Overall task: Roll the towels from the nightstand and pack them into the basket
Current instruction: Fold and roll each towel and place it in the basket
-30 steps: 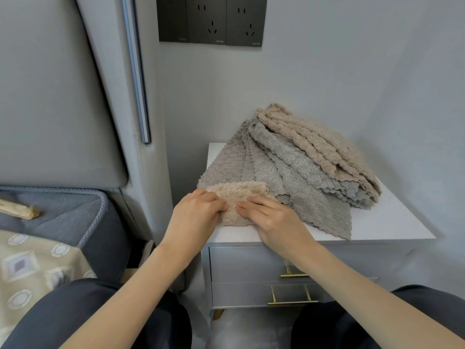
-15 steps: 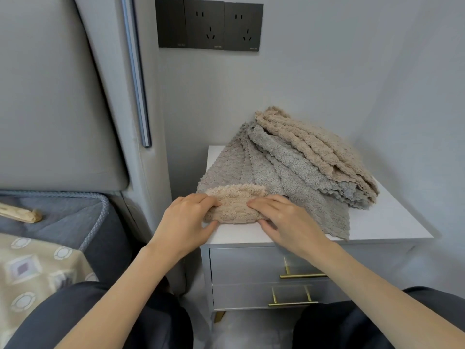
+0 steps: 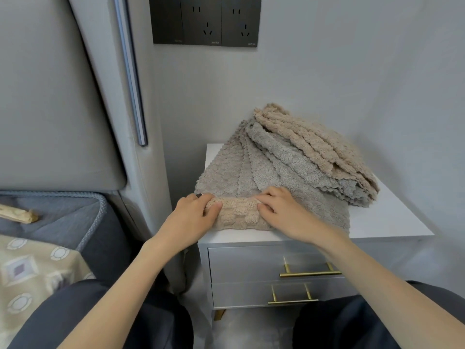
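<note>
You are gripping the beige towel roll at both ends, left hand and right hand fingers curled over it, at centre frame on the nightstand, so it is winding evenly.

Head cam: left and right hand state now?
Left hand: holding the left end of the half-rolled beige towel, fingers curled over it.
Right hand: holding the right end of the same towel, fingers curled.

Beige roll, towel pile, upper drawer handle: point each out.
beige roll [image 3: 237,212], head view, its fuzzy middle
towel pile [image 3: 309,144], head view, top beige towel
upper drawer handle [image 3: 310,274], head view, middle of brass bar
</note>
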`<state>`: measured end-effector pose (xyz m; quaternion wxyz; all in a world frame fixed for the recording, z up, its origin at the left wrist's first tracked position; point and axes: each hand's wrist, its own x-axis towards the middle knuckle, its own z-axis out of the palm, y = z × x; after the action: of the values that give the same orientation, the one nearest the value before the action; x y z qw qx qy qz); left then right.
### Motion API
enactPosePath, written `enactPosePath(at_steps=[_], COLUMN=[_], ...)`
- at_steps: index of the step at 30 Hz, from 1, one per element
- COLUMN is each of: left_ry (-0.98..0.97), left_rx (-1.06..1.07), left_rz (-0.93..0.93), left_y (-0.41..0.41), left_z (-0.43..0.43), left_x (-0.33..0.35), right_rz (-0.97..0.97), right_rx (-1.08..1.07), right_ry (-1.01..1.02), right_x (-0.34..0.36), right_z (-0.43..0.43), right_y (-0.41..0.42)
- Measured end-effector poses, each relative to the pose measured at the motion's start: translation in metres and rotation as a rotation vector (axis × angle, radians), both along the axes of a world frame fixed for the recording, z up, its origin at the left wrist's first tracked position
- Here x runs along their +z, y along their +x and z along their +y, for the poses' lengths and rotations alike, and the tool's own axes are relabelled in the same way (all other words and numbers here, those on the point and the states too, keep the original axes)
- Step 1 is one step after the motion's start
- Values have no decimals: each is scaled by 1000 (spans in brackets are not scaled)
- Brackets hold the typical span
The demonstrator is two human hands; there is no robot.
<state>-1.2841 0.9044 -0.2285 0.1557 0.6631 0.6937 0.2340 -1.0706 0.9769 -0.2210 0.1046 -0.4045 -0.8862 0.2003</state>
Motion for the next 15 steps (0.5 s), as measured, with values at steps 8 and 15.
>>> enactPosePath(at_steps=[8,15], left_ry=[-155,-251], left_rx=[-43,-107], left_rz=[-69,14], left_y=[-5,-9], left_z=[4,4], left_x=[9,18], right_rz=[-87,-96], right_rx=[13,-50], right_ry=[-1,7], right_x=[8,12], right_z=[0,3], right_y=[-10,-14])
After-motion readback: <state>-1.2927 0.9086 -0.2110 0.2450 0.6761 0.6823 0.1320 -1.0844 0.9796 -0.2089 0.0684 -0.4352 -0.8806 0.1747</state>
